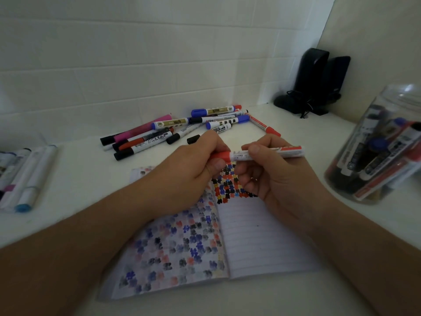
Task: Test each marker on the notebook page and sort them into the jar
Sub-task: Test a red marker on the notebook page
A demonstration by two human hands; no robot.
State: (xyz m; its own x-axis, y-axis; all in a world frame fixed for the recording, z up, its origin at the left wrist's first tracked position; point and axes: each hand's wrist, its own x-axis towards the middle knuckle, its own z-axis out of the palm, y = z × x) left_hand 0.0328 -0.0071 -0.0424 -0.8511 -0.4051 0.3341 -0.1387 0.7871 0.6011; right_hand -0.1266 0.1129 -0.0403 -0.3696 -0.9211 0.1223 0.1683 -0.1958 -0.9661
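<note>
Both hands' fingers grasping red marker (262,153), left hand (193,165) on cap, right hand (273,176) on barrel, label unreadable

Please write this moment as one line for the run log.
left hand: grips red cap | right hand: holds red marker barrel | above notebook | jar: partly filled

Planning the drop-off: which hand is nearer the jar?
Right. The right hand grips the red marker over the notebook, on the side toward the jar; the left hand, gripping the cap end, is farther left.
</note>
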